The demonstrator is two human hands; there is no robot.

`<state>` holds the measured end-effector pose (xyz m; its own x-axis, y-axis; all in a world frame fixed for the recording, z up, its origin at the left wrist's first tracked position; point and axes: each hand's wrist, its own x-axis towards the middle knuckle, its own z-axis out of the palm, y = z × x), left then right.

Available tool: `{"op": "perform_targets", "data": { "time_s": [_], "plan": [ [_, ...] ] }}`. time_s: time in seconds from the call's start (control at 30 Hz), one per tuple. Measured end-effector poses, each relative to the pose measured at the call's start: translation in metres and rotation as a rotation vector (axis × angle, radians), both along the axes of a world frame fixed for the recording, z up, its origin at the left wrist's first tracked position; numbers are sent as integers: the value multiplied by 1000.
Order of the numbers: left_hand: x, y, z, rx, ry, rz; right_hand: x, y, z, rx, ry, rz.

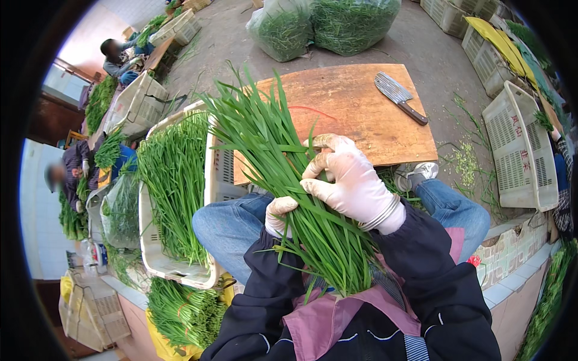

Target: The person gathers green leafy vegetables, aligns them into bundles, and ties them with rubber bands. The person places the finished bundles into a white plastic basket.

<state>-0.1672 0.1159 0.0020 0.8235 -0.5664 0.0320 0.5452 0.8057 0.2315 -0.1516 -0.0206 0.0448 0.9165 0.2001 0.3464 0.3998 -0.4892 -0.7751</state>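
A long bundle of green garlic chives (271, 131) slants across my lap, its lower end against the pink apron (316, 320). My left hand (280, 215), in a whitish glove, grips it from the left, thumb on top and the other fingers hidden underneath. My right hand (350, 178), in a stained glove, bends over the bundle's right side, thumb and fingertips pinching at the blades. Beyond the bundle is a wooden board (356, 108). A cleaver (393, 88) with a brown handle lies at its far right, and a thin red strip (314, 109) lies near the chives.
A white plastic crate (211, 171) of loose chives stands at my left knee; tied bunches (185, 311) lie behind it. Filled clear bags (354, 25) sit on the floor ahead. Another crate (519, 149) stands right. Two people (119, 61) work at left; part of another shows at far right.
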Motion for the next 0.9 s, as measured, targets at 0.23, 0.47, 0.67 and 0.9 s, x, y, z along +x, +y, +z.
{"op": "perform_targets", "data": {
  "time_s": [0.23,0.47,0.67,0.9],
  "plan": [
    [0,10,-11,18,8,-8,4,-3,-3,131,70,9],
    [7,25,-43,117,-65,12,5,7,11,-136,-40,-41],
    [5,3,-1,128,-38,57,8,1,5,102,-9,-2],
    [2,15,-26,52,73,3,5,-8,-3,282,65,-2]
  ]
}}
